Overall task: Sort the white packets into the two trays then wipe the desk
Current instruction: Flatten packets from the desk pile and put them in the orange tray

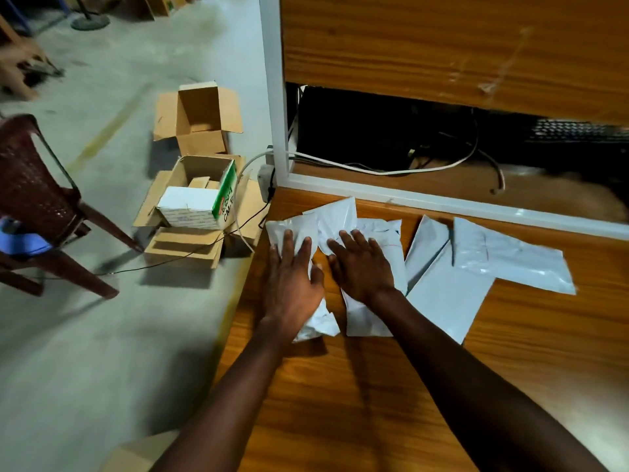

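Note:
Several white packets lie on the wooden desk [340, 386] near its far left corner. My left hand [292, 277] rests flat, fingers spread, on a crumpled packet [320, 323] by the desk's left edge. My right hand [360, 267] presses flat on the packet [371, 318] beside it. Another crumpled packet [337, 216] sits just beyond both hands. To the right, flat packets [446, 301] overlap, and one packet [517, 257] lies furthest right. No tray is in view.
A white-framed wooden partition [442, 42] stands behind the packets, with a dark gap holding cables [374, 170] and a keyboard [578, 131]. On the floor to the left are open cardboard boxes [200, 120], a white box [197, 206] and a brown plastic chair [37, 199].

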